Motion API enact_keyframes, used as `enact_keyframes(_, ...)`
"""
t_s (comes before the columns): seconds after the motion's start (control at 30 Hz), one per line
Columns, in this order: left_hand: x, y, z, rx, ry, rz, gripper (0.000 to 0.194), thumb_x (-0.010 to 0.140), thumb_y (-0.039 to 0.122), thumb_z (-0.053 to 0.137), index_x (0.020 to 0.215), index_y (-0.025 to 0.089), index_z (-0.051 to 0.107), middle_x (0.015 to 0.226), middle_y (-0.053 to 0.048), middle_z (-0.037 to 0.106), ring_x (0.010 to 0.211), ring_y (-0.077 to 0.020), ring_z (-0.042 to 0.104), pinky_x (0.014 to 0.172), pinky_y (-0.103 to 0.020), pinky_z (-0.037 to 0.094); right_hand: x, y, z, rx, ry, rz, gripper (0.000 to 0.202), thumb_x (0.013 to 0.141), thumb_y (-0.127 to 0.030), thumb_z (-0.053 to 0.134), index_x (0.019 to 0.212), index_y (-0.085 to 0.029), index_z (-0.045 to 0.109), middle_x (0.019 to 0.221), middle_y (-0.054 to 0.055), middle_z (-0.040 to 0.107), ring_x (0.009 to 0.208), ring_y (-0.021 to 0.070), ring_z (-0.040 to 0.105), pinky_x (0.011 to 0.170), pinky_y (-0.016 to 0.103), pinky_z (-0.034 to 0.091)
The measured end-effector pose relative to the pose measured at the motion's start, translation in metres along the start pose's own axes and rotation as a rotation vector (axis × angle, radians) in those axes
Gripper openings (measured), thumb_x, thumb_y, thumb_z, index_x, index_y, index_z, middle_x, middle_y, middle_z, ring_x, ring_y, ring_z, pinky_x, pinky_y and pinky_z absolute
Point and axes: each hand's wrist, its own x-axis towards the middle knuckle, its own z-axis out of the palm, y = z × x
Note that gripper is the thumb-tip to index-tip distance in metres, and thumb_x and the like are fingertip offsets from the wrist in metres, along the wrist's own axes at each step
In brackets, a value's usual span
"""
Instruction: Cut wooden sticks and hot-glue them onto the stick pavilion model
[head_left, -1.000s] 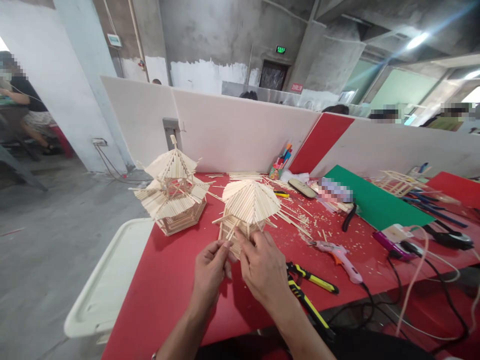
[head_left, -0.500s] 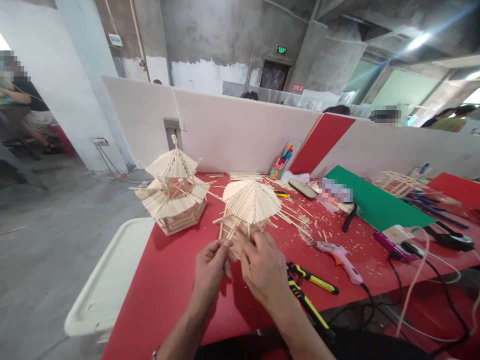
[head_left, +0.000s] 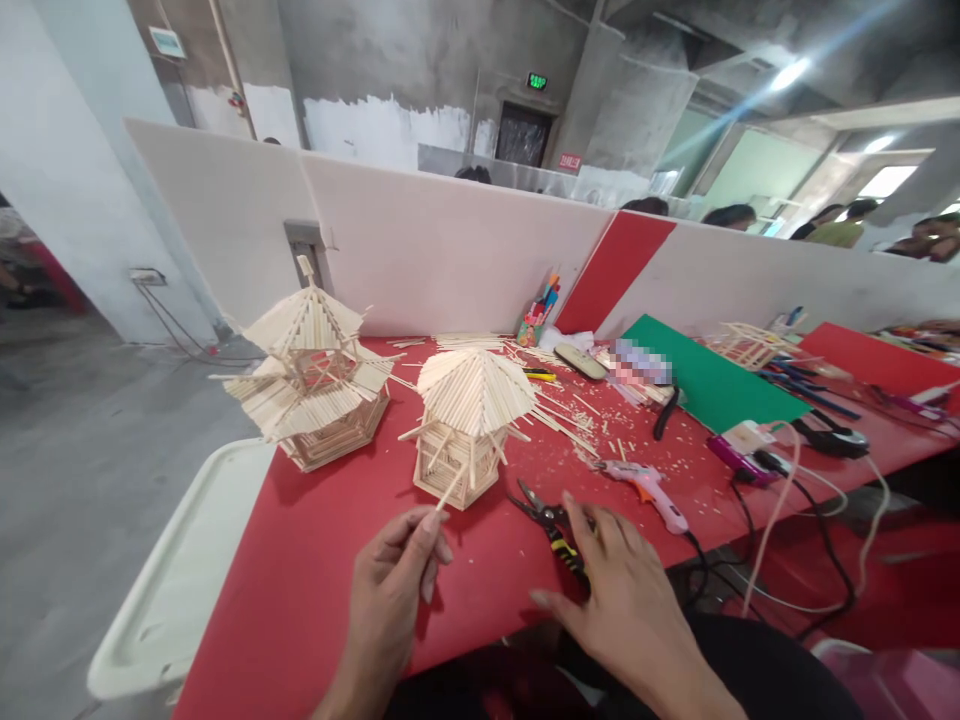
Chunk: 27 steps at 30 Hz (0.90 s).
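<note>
Between thumb and fingers, my left hand (head_left: 401, 565) pinches a thin wooden stick (head_left: 450, 490), whose far end points at the small stick-built pavilion (head_left: 476, 400). That pavilion has a pointed roof of side-by-side sticks and stands on the red table. My right hand (head_left: 619, 580) hovers with fingers spread over the yellow-and-black handles of the pliers (head_left: 551, 515), partly covering them; I cannot tell whether it touches them. To the left stands a larger two-tiered stick pavilion (head_left: 315, 380).
A pink glue gun (head_left: 645, 490) lies right of the pliers, its cord running off the table edge. Loose sticks (head_left: 566, 430) and scraps are scattered behind. A pen cup (head_left: 532, 325), green board (head_left: 705, 375) and power strip (head_left: 742, 455) sit farther back. A white partition (head_left: 450, 240) borders the table.
My right hand has left the small pavilion and moved right to the pliers, its fingers now spread. My left hand has drawn slightly back with the stick. The view has shifted right.
</note>
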Motion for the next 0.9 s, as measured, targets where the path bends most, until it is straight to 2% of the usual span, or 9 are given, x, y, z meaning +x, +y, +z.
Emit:
enact_keyframes(0.07,-0.01,-0.006,0.011,-0.017,-0.079,-0.062,0.027,0.075,0.042,0.065,0.077,0.014,0.068,0.052,0.001,0.06,0.036,-0.0035,0.036,0.035,-0.016,0.027,-0.009,0.018,0.008,-0.087,-0.191,0.079,0.096,0.054,-0.049,0.076,0.137,-0.015,0.04,0.137,0.02,0.041,0.125,0.0415,0.034,0.099,0.053,0.03)
enact_keyframes(0.13,-0.016,-0.011,0.025,-0.019,-0.137,-0.098,0.03,0.074,0.043,0.066,0.075,0.014,0.067,0.05,0.001,0.059,0.035,-0.0033,0.035,0.035,-0.016,0.027,-0.008,0.026,0.011,-0.147,-0.295,0.123,0.092,0.056,-0.032,0.075,0.138,-0.016,0.038,0.137,0.019,0.04,0.124,0.04,0.036,0.099,0.051,0.03)
enact_keyframes(0.2,-0.017,-0.016,0.04,-0.021,-0.158,-0.105,0.031,0.072,0.045,0.067,0.074,0.013,0.067,0.05,0.001,0.059,0.035,-0.003,0.034,0.036,-0.016,0.027,-0.003,0.028,0.01,-0.176,-0.324,0.147,0.086,0.059,-0.017,0.067,0.139,-0.016,0.037,0.13,0.019,0.046,0.117,0.0366,0.044,0.095,0.047,0.035)
enact_keyframes(0.3,-0.013,-0.019,0.056,-0.021,-0.139,-0.097,0.033,0.071,0.046,0.067,0.074,0.013,0.066,0.05,0.001,0.058,0.036,-0.0025,0.033,0.036,-0.016,0.025,-0.003,0.032,0.003,-0.103,-0.302,0.194,0.076,0.06,-0.007,0.054,0.135,-0.01,0.041,0.118,0.019,0.052,0.11,0.0326,0.05,0.092,0.043,0.039)
enact_keyframes(0.4,-0.01,-0.021,0.067,-0.004,-0.118,-0.085,0.032,0.071,0.046,0.068,0.072,0.013,0.065,0.049,0.002,0.057,0.036,-0.0021,0.031,0.037,-0.016,0.022,-0.023,0.044,0.0,0.129,-0.264,0.226,0.072,0.061,-0.005,0.045,0.133,-0.011,0.043,0.123,0.016,0.049,0.118,0.0275,0.046,0.101,0.038,0.035)
enact_keyframes(0.53,-0.008,-0.024,0.085,0.02,-0.115,-0.068,0.032,0.071,0.046,0.068,0.071,0.014,0.065,0.048,0.003,0.053,0.037,-0.0027,0.03,0.037,-0.016,0.021,-0.056,0.056,0.002,0.513,-0.267,0.187,0.084,0.06,-0.008,0.042,0.141,-0.017,0.025,0.144,0.009,0.032,0.135,0.0213,0.027,0.111,0.038,0.024)
enact_keyframes(0.6,-0.008,-0.026,0.095,0.053,-0.137,-0.058,0.033,0.071,0.046,0.067,0.068,0.014,0.064,0.046,0.004,0.051,0.037,-0.0032,0.029,0.037,-0.017,0.021,-0.062,0.056,0.0,0.626,-0.275,0.173,0.085,0.06,-0.009,0.042,0.142,-0.017,0.024,0.146,0.008,0.03,0.136,0.0209,0.026,0.112,0.039,0.023)
enact_keyframes(0.77,-0.006,-0.029,0.109,0.183,-0.264,0.009,0.037,0.075,0.047,0.062,0.057,0.015,0.059,0.042,0.006,0.041,0.038,-0.0054,0.028,0.037,-0.018,0.021,-0.05,0.051,-0.017,0.66,-0.269,0.193,0.082,0.058,-0.009,0.044,0.138,-0.018,0.031,0.14,0.01,0.039,0.131,0.0237,0.034,0.111,0.042,0.024)
enact_keyframes(0.9,-0.007,-0.027,0.111,0.283,-0.286,0.101,0.033,0.078,0.042,0.06,0.058,0.017,0.061,0.048,0.003,0.05,0.039,-0.0075,0.034,0.039,-0.02,0.027,-0.04,0.051,-0.025,0.619,-0.29,0.176,0.08,0.059,-0.01,0.045,0.138,-0.015,0.031,0.138,0.013,0.041,0.128,0.0254,0.037,0.109,0.044,0.027)
